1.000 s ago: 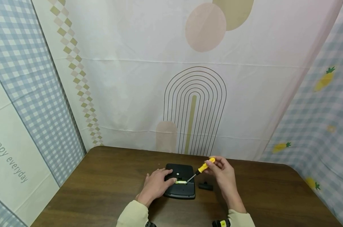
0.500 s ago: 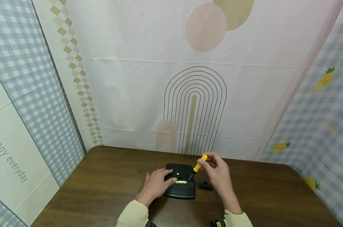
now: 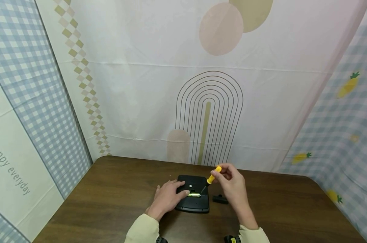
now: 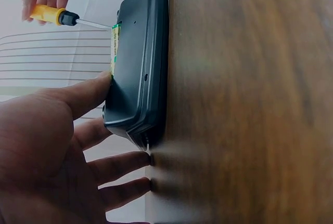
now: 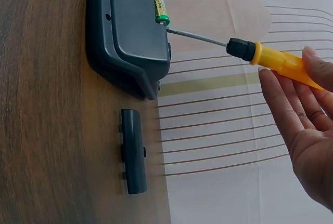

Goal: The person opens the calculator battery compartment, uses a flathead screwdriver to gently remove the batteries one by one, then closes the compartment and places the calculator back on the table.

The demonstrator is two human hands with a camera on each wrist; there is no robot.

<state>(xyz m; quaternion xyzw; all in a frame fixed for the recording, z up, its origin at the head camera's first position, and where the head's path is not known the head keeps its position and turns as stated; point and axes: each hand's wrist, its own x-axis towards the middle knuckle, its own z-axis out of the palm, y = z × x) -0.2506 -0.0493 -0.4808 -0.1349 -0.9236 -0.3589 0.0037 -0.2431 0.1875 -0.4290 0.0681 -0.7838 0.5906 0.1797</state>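
Note:
A black desk calculator [image 3: 196,204] lies face down on the table with its battery slot uncovered. In the slot sits a green-and-yellow battery [image 5: 160,4]. My left hand [image 3: 167,196] spans the calculator's left side, its thumb pressing at the battery's left end and its other fingers extended over the edge and down to the table. My right hand [image 3: 234,187] pinches the yellow handle of a screwdriver [image 5: 283,64] between thumb and fingers. The screwdriver slants down to the left, and its metal tip meets the battery's right end.
Just right of the calculator lies its small black battery cover [image 5: 134,151], with clips along its edges. All of this is on a brown wooden table [image 3: 116,189]. A patterned white cloth [image 3: 140,101] hangs behind the table's far edge.
My right hand has shifted left and the screwdriver has tipped up to a steeper slant, its tip staying at the battery's end. The left hand and the calculator have kept their places.

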